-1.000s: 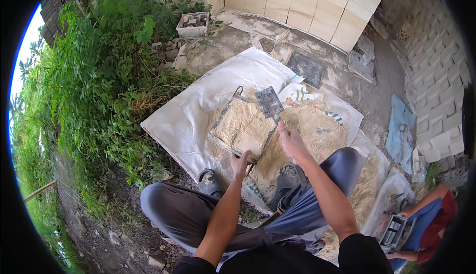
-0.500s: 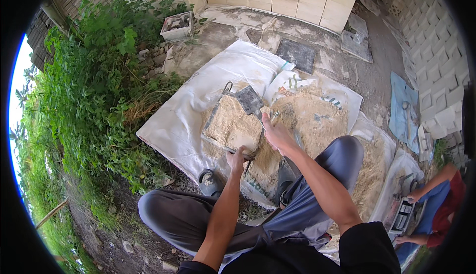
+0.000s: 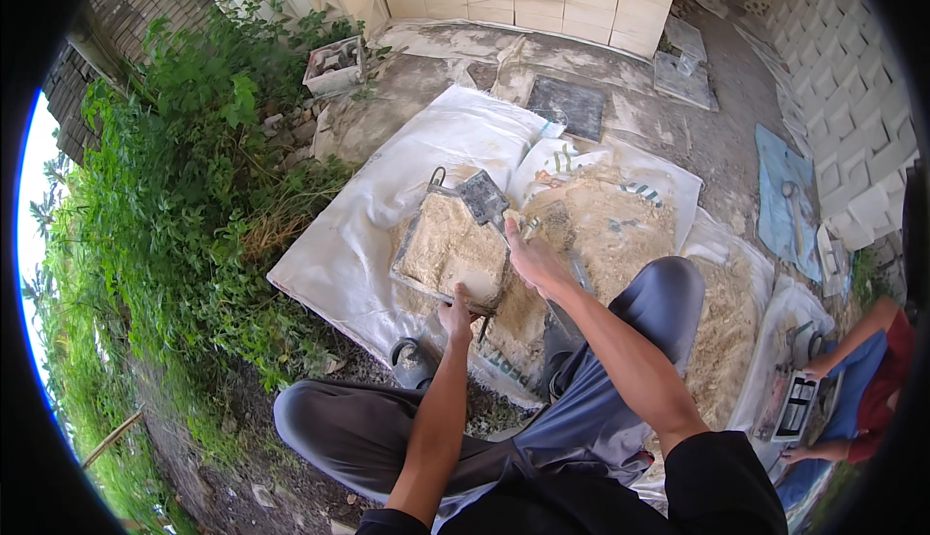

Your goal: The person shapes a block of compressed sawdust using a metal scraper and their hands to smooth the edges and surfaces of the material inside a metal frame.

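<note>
A square metal mould [image 3: 411, 283] with a wire loop at its far corner lies on the white sack sheet, filled with pale sandy powder [image 3: 448, 235]. My left hand [image 3: 457, 316] is closed on its near edge, thumb on top by the powder; a dark rod pokes out beside the fingers. In my right hand [image 3: 539, 264] is the handle of a trowel [image 3: 481, 196]. Its flat, dark, powder-dusted blade is over the mould's far right corner; whether it touches the powder I cannot tell.
Loose powder [image 3: 620, 235] is heaped right of the mould on the sacks [image 3: 387, 182]. A dark square plate [image 3: 567, 107] lies beyond. Green plants [image 3: 203, 177] crowd the left. At the right, a co-worker's hands hold a framed mould [image 3: 794, 407]; a hammer [image 3: 793, 196] lies on blue sheeting.
The view has shifted slightly. My left thumb has moved up over the mould's near edge. The trowel stays near the far right corner. The co-worker's mould has turned a little.
</note>
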A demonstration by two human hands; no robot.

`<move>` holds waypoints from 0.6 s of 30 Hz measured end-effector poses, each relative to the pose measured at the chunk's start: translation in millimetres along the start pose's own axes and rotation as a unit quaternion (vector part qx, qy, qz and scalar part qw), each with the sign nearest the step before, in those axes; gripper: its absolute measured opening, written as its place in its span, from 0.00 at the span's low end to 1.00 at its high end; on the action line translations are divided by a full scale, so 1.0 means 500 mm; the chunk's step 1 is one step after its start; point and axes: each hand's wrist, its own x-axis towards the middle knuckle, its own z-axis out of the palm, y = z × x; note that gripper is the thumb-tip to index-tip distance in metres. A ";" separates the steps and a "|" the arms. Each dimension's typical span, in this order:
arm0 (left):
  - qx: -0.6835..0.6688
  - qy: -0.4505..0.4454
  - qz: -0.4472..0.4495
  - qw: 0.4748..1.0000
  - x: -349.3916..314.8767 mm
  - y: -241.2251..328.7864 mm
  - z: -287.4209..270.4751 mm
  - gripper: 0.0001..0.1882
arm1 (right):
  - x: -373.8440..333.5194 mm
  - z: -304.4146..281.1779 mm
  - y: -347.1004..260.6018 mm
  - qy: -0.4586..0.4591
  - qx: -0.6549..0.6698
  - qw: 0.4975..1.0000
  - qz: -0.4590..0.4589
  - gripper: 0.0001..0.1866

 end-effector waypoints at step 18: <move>0.580 0.229 0.273 0.732 0.027 0.049 0.001 0.49 | 0.007 -0.017 0.005 0.019 -0.038 0.999 0.020 0.46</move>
